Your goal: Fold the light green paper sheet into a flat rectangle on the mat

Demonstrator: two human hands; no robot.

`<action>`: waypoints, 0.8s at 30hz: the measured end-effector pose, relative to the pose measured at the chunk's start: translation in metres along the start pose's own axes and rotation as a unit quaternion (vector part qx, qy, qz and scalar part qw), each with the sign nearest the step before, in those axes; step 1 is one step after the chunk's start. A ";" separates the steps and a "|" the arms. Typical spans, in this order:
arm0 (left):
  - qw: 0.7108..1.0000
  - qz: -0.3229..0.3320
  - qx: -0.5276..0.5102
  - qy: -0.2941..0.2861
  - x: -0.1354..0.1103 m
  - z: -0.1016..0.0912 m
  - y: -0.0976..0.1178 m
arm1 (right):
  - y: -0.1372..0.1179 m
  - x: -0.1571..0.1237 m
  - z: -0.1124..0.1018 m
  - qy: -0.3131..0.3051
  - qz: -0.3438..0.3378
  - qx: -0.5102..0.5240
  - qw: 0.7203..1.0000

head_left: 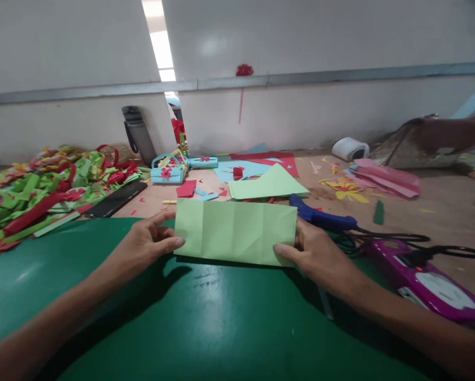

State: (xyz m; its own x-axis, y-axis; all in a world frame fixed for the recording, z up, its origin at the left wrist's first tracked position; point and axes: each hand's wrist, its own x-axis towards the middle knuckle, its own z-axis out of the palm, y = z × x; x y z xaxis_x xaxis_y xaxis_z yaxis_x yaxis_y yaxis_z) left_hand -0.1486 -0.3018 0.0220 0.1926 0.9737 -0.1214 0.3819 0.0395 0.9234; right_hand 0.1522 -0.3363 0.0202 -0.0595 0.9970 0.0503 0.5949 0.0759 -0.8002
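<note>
My left hand point(148, 242) and right hand point(314, 253) pinching the creased green paper point(235, 231) at its ends, my fingertips hidden behind it, glue gun point(320, 216) partly hidden far right.

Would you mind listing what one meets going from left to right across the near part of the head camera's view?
Heap of paper strips → black phone → left hand → light green folded paper, held at both ends → right hand → purple device at the right edge.
</note>
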 end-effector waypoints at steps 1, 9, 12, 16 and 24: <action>1.000 0.008 0.027 0.008 0.000 0.004 -0.001 | 0.000 0.000 0.000 0.000 0.014 -0.012 1.000; 0.976 0.049 0.196 0.081 -0.005 0.018 0.000 | 0.004 0.002 0.000 0.030 -0.004 -0.031 0.999; 0.964 0.064 0.240 0.091 -0.006 0.019 -0.001 | 0.008 0.000 0.001 0.046 -0.044 -0.132 0.989; 0.951 0.093 0.279 0.089 -0.007 0.021 -0.004 | 0.014 -0.006 0.004 0.081 -0.153 -0.345 0.923; 0.872 0.193 0.437 0.108 -0.007 0.021 -0.013 | 0.012 -0.009 0.006 -0.038 -0.409 -0.376 0.831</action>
State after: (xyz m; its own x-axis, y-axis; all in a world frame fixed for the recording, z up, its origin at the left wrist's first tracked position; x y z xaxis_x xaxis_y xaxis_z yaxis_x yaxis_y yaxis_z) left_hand -0.1357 -0.3137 0.0027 0.3210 0.8997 0.2959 0.8870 -0.3951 0.2391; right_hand 0.1554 -0.3449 0.0064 -0.7228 0.6052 0.3335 0.6621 0.7448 0.0833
